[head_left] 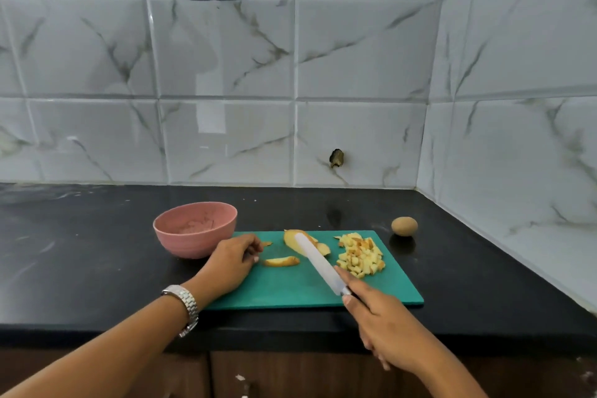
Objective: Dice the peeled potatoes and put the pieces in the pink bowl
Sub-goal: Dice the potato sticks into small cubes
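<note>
A green cutting board (290, 287) lies on the black counter. On its right part sits a pile of diced potato (360, 255). A potato half (295, 241) lies at the board's back middle, and a potato slice (281, 262) lies in front of it. The pink bowl (195, 228) stands just off the board's back left corner. My left hand (231, 263) rests on the board's left edge with curled fingers, close to the slice. My right hand (384, 323) grips a white knife (318, 263), whose blade reaches over the potato half.
A whole unpeeled potato (404, 225) sits on the counter (80, 268) right of the board. Small peel scraps (266, 244) lie near my left fingertips. Tiled walls close the back and right side. The counter's front edge runs under my wrists.
</note>
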